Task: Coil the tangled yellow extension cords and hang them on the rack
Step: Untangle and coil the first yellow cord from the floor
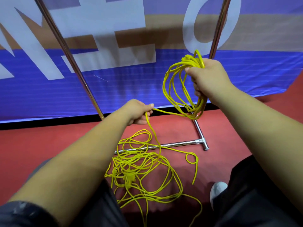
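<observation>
My right hand (207,76) grips a bundle of yellow cord loops (176,89) that hang down in front of the rack's right upright (218,28). A single strand runs from those loops to my left hand (136,112), which pinches it and lets it drop to the floor. Below lies a tangled heap of yellow extension cord (139,171) on the red floor, with a yellow plug (129,177) blurred in the middle. The heap lies partly over the rack's bottom bar (177,144).
The chrome rack has a slanted left upright (68,53) and a T-shaped foot (202,141). A blue and white banner (114,89) hangs right behind it. My dark trouser legs and a grey shoe (217,190) are at the bottom right.
</observation>
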Tool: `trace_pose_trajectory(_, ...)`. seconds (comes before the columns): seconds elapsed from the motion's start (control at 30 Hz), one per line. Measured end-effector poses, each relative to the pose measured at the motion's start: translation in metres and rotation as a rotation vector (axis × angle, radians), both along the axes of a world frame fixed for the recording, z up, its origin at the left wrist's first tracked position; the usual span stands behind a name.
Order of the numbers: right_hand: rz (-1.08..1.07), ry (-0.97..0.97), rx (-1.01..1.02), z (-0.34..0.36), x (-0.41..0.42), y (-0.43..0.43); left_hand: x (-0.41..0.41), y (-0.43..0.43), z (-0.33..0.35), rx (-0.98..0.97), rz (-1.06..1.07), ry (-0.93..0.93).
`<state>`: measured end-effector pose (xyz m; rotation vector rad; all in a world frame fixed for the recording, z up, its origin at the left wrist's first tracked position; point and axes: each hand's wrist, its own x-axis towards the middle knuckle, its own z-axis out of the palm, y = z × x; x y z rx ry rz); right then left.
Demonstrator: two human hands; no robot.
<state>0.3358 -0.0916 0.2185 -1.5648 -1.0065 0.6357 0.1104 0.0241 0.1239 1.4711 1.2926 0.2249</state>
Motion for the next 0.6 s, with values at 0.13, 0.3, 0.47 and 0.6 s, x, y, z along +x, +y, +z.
trace_pose_trajectory(0.13, 0.017, -0.092, -0.059, -0.013, -0.010, 0.008, -0.003, -0.002, 0.038, -0.365, 0.106, -0.298)
trace_pose_trajectory(0.3, 0.084, -0.219, -0.127, -0.026, -0.030, 0.012, -0.006, -0.003, 0.051, -0.497, 0.174, -0.526)
trace_pose_trajectory(0.47, 0.175, -0.152, -0.159, -0.035, -0.049, 0.011, -0.006, 0.003, 0.058, -0.511, 0.395, -0.689)
trace_pose_trajectory(0.6, 0.318, -0.023, -0.170, -0.048, -0.063, 0.011, -0.008, 0.007, 0.067, -0.626, 0.498, -0.847)
